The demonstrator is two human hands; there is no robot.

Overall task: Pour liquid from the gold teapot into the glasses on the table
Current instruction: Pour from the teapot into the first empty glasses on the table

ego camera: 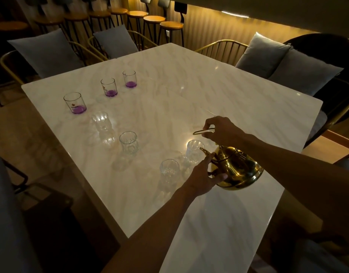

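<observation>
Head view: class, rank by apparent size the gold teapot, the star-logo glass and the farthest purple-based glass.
1. gold teapot
2. star-logo glass
3. farthest purple-based glass
The last two may match; distance shrinks the far one.

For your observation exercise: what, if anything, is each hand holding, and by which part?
The right hand grips the gold teapot by its wire handle. The left hand touches the pot's front below the spout, steadying it.

Glossy gold metal teapot [238, 172], clear ribbed glass tumblers [128, 143], polished veined marble table [219, 91], matt grey cloth cushions [305, 73].
</observation>
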